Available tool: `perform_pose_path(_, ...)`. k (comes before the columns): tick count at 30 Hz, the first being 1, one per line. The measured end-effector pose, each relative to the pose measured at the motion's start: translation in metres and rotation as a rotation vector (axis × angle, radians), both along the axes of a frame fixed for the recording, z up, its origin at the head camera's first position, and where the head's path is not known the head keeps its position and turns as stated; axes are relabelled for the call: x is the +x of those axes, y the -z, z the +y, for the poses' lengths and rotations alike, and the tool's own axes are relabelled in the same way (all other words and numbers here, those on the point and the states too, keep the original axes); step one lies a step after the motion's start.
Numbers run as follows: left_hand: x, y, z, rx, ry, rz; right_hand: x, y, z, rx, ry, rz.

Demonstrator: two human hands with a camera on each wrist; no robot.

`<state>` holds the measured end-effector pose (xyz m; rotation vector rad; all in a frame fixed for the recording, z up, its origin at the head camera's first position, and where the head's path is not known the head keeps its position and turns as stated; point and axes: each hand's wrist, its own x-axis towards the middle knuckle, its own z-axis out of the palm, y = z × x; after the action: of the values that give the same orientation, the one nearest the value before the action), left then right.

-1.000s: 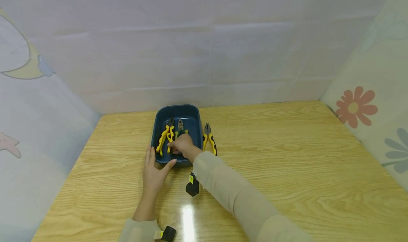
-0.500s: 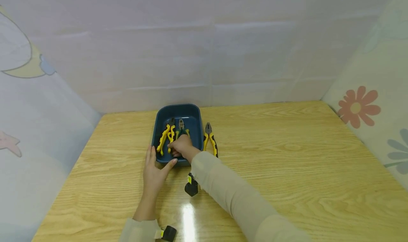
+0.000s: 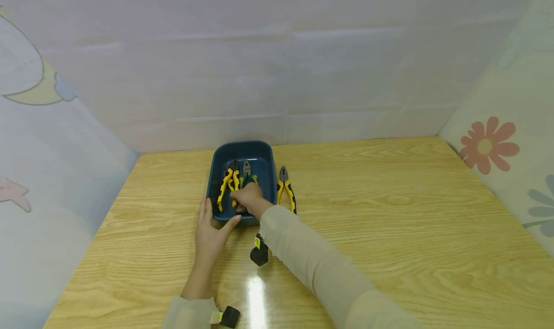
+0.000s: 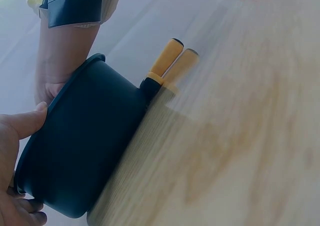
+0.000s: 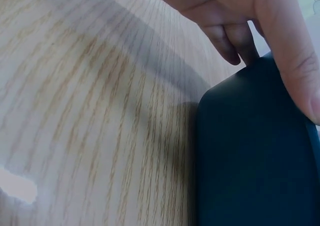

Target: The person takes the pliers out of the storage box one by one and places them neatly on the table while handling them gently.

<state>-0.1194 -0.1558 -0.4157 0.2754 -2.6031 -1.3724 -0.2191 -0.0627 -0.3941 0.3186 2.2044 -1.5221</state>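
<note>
My left hand grips the near left corner of a dark blue bin, its thumb on the near rim and fingers along the left wall. The left wrist view shows the same thumb on the bin's rim. My right hand is down inside the bin, fingers curled, pinching a handle of the yellow-and-black pliers; its fingertips are partly hidden. Green-handled pliers lie beside them, their handles mostly covered by this hand. In the right wrist view, the bin's wall hides the tools.
Another pair of yellow-and-black pliers lies on the wooden table, just right of the bin. Fabric-like walls with printed flowers stand behind and at the sides. A bit of red shows at the left pliers' head.
The yellow-and-black pliers in the bin have shifted slightly right, their handles a little closer together, with the right hand's fingers at one handle. The left hand stays on the bin.
</note>
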Motion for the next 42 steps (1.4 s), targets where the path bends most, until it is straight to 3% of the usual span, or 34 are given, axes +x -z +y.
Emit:
perform_pose_path(10, -0.0007, 0.0021, -0.0001, -0.013, 0.0, -0.006, -0.001, 0.0018, 0.0012, -0.212, 0.131, -0.071)
perform_pose_path(21, -0.0007, 0.0026, -0.0003, -0.007, 0.002, -0.014, -0.0032, -0.0012, 0.0087, -0.426, 0.144, -0.177)
perform_pose_path(36, 0.0, 0.0034, 0.0007, -0.003, 0.004, -0.011, -0.0057, -0.0015, 0.0087, -0.41, 0.077, -0.234)
perform_pose_path(42, -0.0014, 0.0043, -0.0005, -0.004, -0.001, -0.014, -0.0027, -0.0048, 0.0095, -0.402, 0.073, -0.209)
